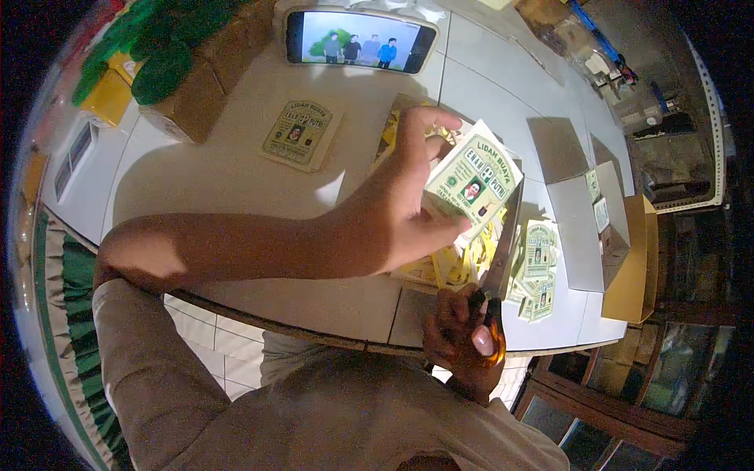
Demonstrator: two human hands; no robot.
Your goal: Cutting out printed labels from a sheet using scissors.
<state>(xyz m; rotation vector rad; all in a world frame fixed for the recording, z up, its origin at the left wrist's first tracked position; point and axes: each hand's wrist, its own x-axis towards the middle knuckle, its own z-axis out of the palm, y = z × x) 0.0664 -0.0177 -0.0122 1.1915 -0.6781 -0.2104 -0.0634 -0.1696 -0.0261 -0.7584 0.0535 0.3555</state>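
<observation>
My left hand (406, 218) holds a cream paper label (465, 171) with green print, a small portrait and writing, its thumb and fingers on the label's left and lower sides. In my right hand (453, 329) is a pair of scissors (500, 265) with amber-brown handles. The blades point up along the label's right edge; whether they touch it I cannot tell. Beneath my left hand lies a heap of yellow paper strips (468, 259), partly hidden by hand and label. Similar loose labels (537, 253) overlap to the right of the scissors. A neat stack of labels (300, 135) rests left of my left hand.
A phone (359, 41) showing a cartoon lies at the back of the white tiled table (235, 159). Brown cartons (182, 100) with green items stand back left. An open cardboard box (580, 229) sits at the right, near a wooden cabinet (612, 406) with glass panes.
</observation>
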